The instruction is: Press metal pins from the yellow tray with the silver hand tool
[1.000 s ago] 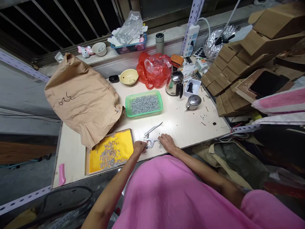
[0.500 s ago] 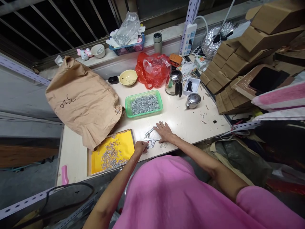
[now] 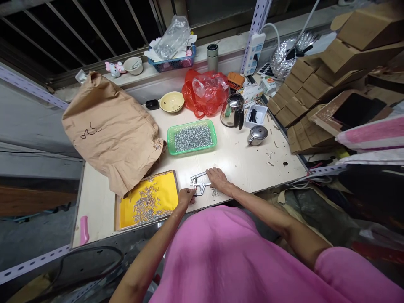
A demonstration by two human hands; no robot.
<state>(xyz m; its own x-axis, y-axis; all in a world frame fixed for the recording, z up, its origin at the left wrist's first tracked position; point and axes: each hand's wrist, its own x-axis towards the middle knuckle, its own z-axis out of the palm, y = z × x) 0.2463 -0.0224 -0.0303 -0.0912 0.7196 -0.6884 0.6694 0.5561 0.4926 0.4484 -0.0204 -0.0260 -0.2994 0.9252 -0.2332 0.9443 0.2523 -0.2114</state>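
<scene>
Tool (image 3: 197,184) (silvery) against right hand (image 3: 218,179)

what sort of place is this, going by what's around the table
Probably a small workshop or home assembly corner: a green basket full of small metal pieces, a pliers-like hand tool in use, and stacked cardboard boxes beside the table.

Pale table (image 3: 246,168), green basket (image 3: 171,141), yellow-lined tray (image 3: 167,185), metal lever tool (image 3: 197,184), kettle (image 3: 231,112)
</scene>
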